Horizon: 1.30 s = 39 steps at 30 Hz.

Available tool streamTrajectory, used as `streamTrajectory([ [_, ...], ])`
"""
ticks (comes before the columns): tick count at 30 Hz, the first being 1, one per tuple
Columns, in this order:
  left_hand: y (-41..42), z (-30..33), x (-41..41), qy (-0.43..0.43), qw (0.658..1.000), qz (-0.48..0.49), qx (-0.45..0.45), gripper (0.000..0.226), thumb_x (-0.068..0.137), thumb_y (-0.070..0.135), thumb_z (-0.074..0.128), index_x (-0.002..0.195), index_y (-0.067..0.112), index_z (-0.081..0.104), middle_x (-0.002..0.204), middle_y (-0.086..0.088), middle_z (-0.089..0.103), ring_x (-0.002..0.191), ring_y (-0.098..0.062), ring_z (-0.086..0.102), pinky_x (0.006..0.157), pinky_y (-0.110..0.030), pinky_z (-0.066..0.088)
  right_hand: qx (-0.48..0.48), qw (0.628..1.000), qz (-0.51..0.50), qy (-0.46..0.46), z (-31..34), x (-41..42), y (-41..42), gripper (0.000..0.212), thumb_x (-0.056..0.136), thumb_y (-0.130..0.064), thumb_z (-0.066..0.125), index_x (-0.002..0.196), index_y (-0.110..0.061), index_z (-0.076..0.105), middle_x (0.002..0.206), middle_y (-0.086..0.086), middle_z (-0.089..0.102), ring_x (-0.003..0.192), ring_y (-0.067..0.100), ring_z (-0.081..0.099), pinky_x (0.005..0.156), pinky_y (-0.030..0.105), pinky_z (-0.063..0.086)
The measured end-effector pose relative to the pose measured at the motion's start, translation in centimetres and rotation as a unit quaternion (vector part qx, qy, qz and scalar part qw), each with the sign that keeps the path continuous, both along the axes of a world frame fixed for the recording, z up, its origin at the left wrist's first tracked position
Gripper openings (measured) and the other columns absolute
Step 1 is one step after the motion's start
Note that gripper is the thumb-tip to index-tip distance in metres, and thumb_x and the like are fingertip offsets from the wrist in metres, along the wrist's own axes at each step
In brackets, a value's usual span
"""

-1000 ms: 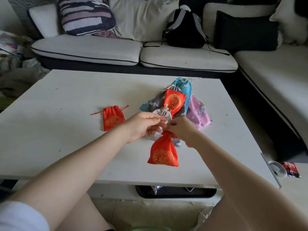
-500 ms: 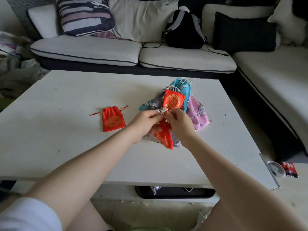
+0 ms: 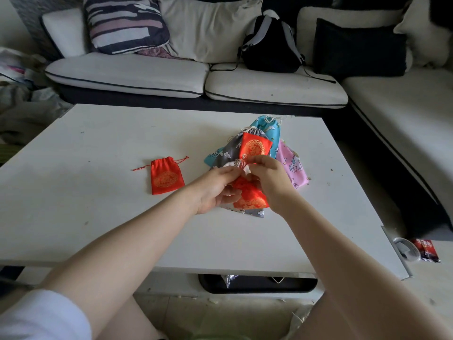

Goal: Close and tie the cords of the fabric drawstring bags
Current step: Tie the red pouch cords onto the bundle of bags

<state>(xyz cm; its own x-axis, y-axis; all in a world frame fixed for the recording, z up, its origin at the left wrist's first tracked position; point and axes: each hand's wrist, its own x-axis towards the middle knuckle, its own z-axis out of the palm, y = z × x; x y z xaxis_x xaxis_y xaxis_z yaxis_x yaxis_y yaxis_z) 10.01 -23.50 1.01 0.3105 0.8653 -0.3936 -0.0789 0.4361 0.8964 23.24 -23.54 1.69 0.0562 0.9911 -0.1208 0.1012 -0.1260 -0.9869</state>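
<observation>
A small red drawstring bag with a gold emblem (image 3: 248,197) hangs between my hands above the white table (image 3: 98,217). My left hand (image 3: 215,190) and my right hand (image 3: 270,179) pinch its top, where the cords are hidden by my fingers. Behind them lies a pile of bags: a second red one (image 3: 255,148), a grey one (image 3: 230,149), a blue one (image 3: 269,127) and a pink unicorn one (image 3: 293,165). Another red bag (image 3: 166,177) lies alone to the left, its mouth drawn shut with cords spread out.
A sofa (image 3: 137,74) with cushions and a black backpack (image 3: 270,45) runs behind the table and along the right. A cup lid (image 3: 405,249) and a red wrapper (image 3: 426,250) lie at the table's right corner. A dark shelf opening (image 3: 257,284) sits under the table front.
The red bag rose from lying on the table to hanging bunched between my hands. Both hands moved farther from me, toward the pile.
</observation>
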Motion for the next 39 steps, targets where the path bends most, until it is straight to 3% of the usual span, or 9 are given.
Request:
streamTrajectory([
  [3,-0.1,0.2,-0.2,-0.060,0.997,0.040,-0.034,0.027,0.096,0.022,0.044,0.074,0.019,0.058,0.061,0.004,0.062,0.052,-0.010,0.055,0.050,-0.021,0.055,-0.025,0.995,0.034,0.090,0.3,0.3,0.0,0.028,0.087,0.008,0.041,0.092,-0.012,0.060,0.066,0.009,0.055,0.065,0.020,0.054,0.078,0.040,0.046],
  [6,0.1,0.2,-0.4,-0.050,0.996,0.058,-0.045,0.027,0.094,0.015,0.046,0.068,0.010,0.053,0.064,-0.004,0.055,0.054,-0.016,0.058,0.054,-0.026,0.056,-0.016,0.998,0.014,0.056,0.3,0.6,0.0,0.029,0.087,0.009,0.038,0.101,-0.009,0.056,0.065,0.006,0.054,0.060,0.015,0.052,0.067,0.028,0.045],
  [12,0.1,0.2,0.2,0.179,0.980,-0.035,0.079,0.027,0.091,0.010,0.044,0.064,0.009,0.048,0.067,-0.006,0.045,0.056,-0.018,0.056,0.068,-0.031,0.057,0.098,0.985,0.047,-0.131,1.1,0.1,0.0,0.016,0.090,-0.004,0.052,0.084,-0.014,0.062,0.080,-0.002,0.068,0.054,-0.008,0.054,0.055,0.010,0.036],
  [18,-0.2,0.9,0.0,0.280,0.938,-0.118,0.168,0.032,0.094,0.013,0.039,0.063,0.013,0.047,0.067,-0.005,0.047,0.065,-0.022,0.055,0.084,-0.045,0.053,0.131,0.963,0.085,-0.219,2.3,-0.4,0.9,0.016,0.084,-0.009,0.064,0.098,-0.009,0.073,0.086,-0.002,0.064,0.071,0.005,0.054,0.059,0.003,0.039],
  [24,-0.5,0.9,-0.2,0.269,0.938,-0.127,0.179,0.034,0.095,0.025,0.046,0.063,0.017,0.049,0.067,-0.005,0.048,0.066,-0.024,0.055,0.076,-0.038,0.053,0.114,0.962,0.107,-0.225,2.4,-0.8,0.6,0.020,0.084,-0.010,0.064,0.103,-0.009,0.071,0.091,0.001,0.067,0.069,0.001,0.055,0.059,-0.003,0.037],
  [28,-0.4,0.5,-0.5,0.206,0.965,-0.081,0.139,0.030,0.095,0.020,0.045,0.066,0.016,0.054,0.070,-0.003,0.049,0.065,-0.017,0.051,0.069,-0.037,0.053,0.050,0.975,0.114,-0.182,2.2,-0.3,0.5,0.033,0.087,-0.017,0.062,0.120,-0.012,0.058,0.085,0.000,0.061,0.066,0.006,0.058,0.066,0.016,0.051],
  [30,-0.4,0.4,-0.6,0.170,0.976,-0.057,0.127,0.029,0.095,0.014,0.043,0.069,0.015,0.055,0.070,-0.002,0.051,0.066,-0.014,0.050,0.066,-0.034,0.052,0.030,0.973,0.129,-0.189,1.7,0.1,0.2,0.025,0.087,-0.014,0.063,0.110,-0.007,0.061,0.082,0.004,0.064,0.062,0.008,0.061,0.068,0.021,0.054],
  [35,-0.5,0.4,-1.0,0.132,0.985,-0.022,0.106,0.025,0.095,0.012,0.045,0.073,0.014,0.056,0.074,-0.002,0.057,0.063,-0.016,0.058,0.056,-0.022,0.053,0.059,0.970,0.139,-0.192,0.9,0.8,-0.4,0.010,0.082,-0.002,0.065,0.087,-0.010,0.065,0.067,-0.003,0.064,0.052,-0.002,0.059,0.058,0.012,0.051],
  [39,-0.8,-0.1,-0.9,0.090,0.994,0.007,0.066,0.020,0.094,0.016,0.051,0.076,0.013,0.059,0.075,-0.005,0.060,0.055,-0.016,0.064,0.052,-0.020,0.055,0.062,0.967,0.150,-0.195,0.5,1.1,-0.6,0.015,0.081,-0.001,0.064,0.082,-0.016,0.061,0.074,0.001,0.064,0.068,0.015,0.063,0.072,0.029,0.056],
])
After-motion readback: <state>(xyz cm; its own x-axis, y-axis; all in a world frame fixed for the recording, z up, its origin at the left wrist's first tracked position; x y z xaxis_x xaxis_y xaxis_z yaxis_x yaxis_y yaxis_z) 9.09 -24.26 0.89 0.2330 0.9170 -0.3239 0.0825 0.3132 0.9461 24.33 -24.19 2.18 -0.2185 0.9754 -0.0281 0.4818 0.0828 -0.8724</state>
